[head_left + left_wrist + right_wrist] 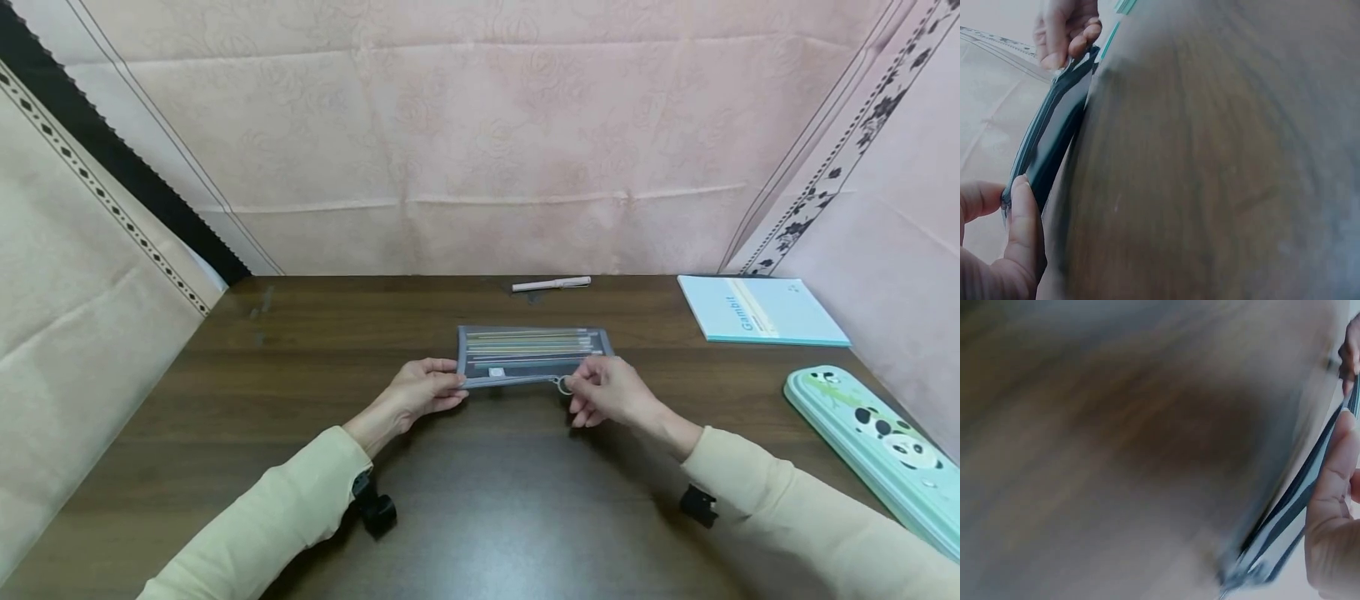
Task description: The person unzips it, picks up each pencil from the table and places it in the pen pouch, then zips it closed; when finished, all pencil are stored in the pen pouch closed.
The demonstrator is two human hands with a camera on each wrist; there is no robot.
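Observation:
A grey zippered pencil pouch with a see-through front lies in the middle of the head view, several slim pencils visible inside. My left hand pinches its near left corner between thumb and fingers; the left wrist view shows the same pinch on the pouch's edge. At the near right end of the zipper, a ring-shaped zipper pull sits at the fingertips of my right hand, which pinches it. The right wrist view is blurred by motion, with my right thumb and fingers along the pouch.
A white pen lies behind the pouch by the table's back edge. At the right are a light blue booklet and a mint-green pencil case with a panda picture. Patterned cloth hangs behind the brown table.

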